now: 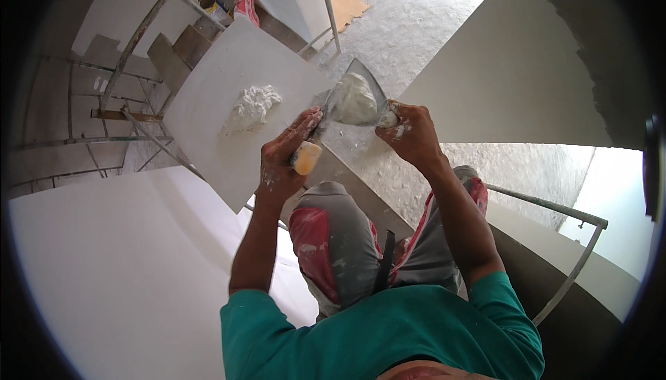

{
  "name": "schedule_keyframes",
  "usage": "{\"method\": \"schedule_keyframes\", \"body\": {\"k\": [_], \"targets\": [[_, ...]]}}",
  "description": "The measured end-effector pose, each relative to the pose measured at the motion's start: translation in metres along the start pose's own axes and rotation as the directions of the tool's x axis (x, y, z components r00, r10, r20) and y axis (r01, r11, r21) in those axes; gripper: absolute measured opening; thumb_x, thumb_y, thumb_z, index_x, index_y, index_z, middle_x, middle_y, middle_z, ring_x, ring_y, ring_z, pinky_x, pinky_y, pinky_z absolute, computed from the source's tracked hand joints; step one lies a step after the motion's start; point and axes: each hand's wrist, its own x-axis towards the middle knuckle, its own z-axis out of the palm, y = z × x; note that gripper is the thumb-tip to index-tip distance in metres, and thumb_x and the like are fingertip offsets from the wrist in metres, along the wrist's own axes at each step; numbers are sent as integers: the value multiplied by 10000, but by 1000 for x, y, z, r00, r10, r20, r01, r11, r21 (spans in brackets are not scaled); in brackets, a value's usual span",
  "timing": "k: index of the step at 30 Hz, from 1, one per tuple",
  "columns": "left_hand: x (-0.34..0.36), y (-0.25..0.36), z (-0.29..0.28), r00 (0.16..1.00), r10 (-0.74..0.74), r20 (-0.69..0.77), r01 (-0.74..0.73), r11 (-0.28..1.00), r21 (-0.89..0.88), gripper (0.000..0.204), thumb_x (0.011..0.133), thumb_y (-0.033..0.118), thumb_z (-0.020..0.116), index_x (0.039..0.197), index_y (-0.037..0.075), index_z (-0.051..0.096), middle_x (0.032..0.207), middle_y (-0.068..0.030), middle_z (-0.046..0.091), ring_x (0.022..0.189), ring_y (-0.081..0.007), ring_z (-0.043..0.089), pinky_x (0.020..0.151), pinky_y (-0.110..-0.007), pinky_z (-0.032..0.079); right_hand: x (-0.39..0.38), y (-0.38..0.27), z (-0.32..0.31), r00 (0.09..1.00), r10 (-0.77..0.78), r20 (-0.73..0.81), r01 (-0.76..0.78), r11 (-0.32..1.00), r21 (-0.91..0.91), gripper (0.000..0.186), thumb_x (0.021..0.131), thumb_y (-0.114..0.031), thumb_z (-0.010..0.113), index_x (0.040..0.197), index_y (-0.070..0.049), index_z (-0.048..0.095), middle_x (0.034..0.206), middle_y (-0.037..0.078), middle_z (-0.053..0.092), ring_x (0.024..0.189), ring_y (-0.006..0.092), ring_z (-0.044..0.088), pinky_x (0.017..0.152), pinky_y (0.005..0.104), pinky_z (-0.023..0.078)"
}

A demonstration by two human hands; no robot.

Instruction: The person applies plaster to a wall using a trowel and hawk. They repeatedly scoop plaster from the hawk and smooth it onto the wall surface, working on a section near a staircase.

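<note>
My left hand (281, 154) grips a putty knife with a yellow handle (305, 158), its blade pointing up toward the middle. My right hand (413, 134) grips a wide metal putty knife (374, 96) loaded with a smooth lump of off-white compound (352, 96). The two blades meet or nearly meet; I cannot tell whether they touch. Left of them, a pale board (194, 116) carries a crumpled heap of white compound (251, 106). My fingers are spattered with white.
Metal scaffold rails (132, 40) stand at left and a bent rail (583, 217) curves at lower right. A big pale panel (485, 82) spans upper right. A white sheet (104, 241) lies lower left, a cardboard piece (345, 9) on the powdery floor below, and tubs (215, 9) at the back.
</note>
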Motion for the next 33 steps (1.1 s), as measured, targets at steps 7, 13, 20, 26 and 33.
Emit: {"method": "schedule_keyframes", "body": {"k": [7,13,20,26,33], "targets": [[34,-14,-32,998,57,28,-62,964,260,493,742,-70,544,1207,83,605,1176,-128,615,1089,-298,596,952,-366,470,-2,-45,-44,996,-5,-87,18,989,149,209,698,-48,706,893,17,674,713,142,652,611,195,620,614,324,488],[40,124,-60,520,-854,-21,247,174,-953,393,767,23,547,1157,-4,521,927,-95,590,865,-224,622,776,-422,555,1,-149,-93,990,65,-127,-47,989,141,244,726,3,656,949,53,571,772,143,623,678,205,621,625,325,483],[94,304,-95,466,-804,370,84,-376,-923,406,759,42,574,1153,-15,496,956,-102,595,872,-237,624,840,-408,522,-5,-254,-127,954,-229,-193,278,918,283,550,721,-62,742,1199,37,487,1156,201,562,959,345,610,848,359,487],[139,397,-148,500,-760,414,216,-354,-910,431,738,6,568,1161,-26,489,976,-117,591,894,-249,619,861,-397,515,-7,-332,-187,907,-269,-324,264,963,-63,793,702,-173,744,1381,21,383,1151,198,577,938,325,588,848,391,467],[170,458,-172,612,-666,427,363,-243,-899,524,711,64,547,1211,-49,436,1045,-149,560,943,-289,606,830,-438,527,-41,-363,-278,898,-301,-320,200,929,-313,736,737,-93,693,1394,-5,375,978,150,595,900,305,568,822,375,457]]}}
